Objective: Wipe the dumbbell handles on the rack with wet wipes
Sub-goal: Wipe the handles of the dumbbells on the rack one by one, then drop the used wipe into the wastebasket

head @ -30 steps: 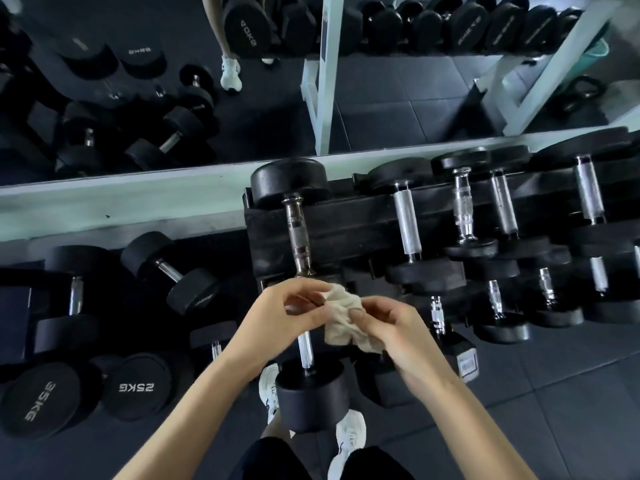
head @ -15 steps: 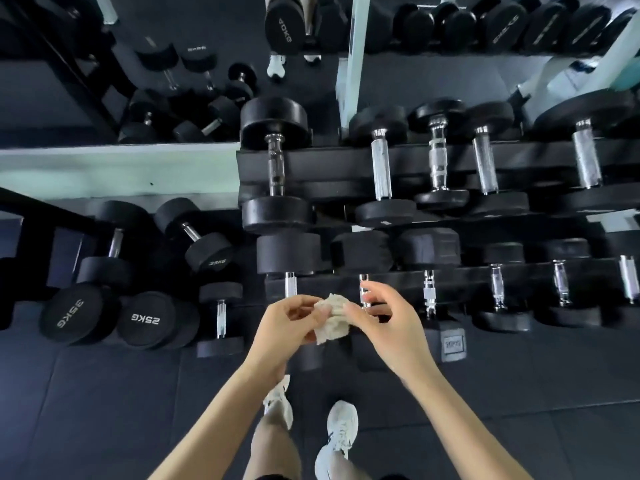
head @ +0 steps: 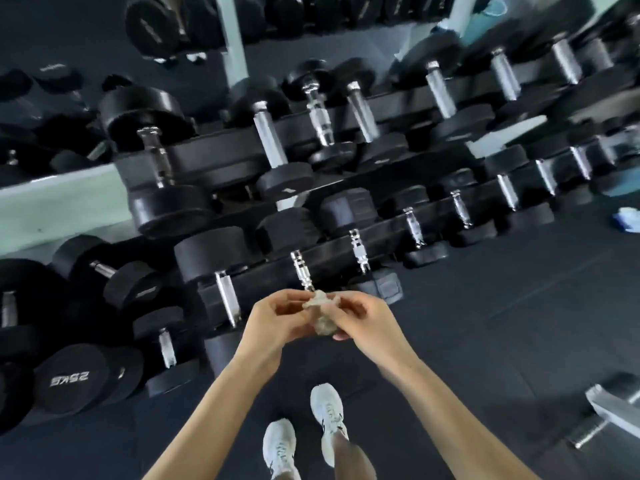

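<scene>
Both hands, left hand and right hand, pinch the crumpled wipe before the rack's lower front edge; I'd refold to a clean side first.

Motion-blurred dumbbells at upper right; grey metal piece cropped by right edge.

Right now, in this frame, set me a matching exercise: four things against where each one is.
Things:
1. wet wipe
2. dumbbell marked 25KG
3. white shoes
4. blue item

Places:
a. far right, on the floor
b. bottom centre, on the dark floor
c. crumpled, held between left hand and right hand
d. lower left of the view

Pairs: 1-c, 2-d, 3-b, 4-a.
</scene>
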`<act>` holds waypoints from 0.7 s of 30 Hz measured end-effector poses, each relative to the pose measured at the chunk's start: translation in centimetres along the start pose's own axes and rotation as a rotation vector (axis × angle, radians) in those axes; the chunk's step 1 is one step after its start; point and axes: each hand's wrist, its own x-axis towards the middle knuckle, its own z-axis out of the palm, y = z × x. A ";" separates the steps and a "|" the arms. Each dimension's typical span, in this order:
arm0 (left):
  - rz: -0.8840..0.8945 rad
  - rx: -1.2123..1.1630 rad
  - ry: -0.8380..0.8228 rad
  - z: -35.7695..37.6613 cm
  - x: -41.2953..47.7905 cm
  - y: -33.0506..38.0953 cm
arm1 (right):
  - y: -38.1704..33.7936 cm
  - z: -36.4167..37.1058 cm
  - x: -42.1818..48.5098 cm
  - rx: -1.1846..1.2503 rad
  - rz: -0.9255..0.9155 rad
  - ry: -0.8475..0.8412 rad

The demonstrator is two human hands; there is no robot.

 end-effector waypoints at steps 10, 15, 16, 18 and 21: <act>-0.028 0.222 -0.413 22.2 1.0 2.0 | 0.0 -20.2 -6.8 -0.034 -0.045 0.382; 0.009 0.326 -0.535 37.5 2.5 1.6 | 1.3 -34.4 -8.9 -0.031 -0.025 0.474; 0.006 0.353 -0.578 40.7 2.7 1.6 | 1.6 -37.5 -9.3 -0.031 -0.023 0.474; 0.002 0.412 -0.645 46.7 3.2 1.4 | 2.2 -43.6 -9.9 -0.006 -0.017 0.483; -0.019 0.411 -0.662 55.3 4.3 1.1 | 2.7 -52.5 -10.0 0.097 -0.032 0.554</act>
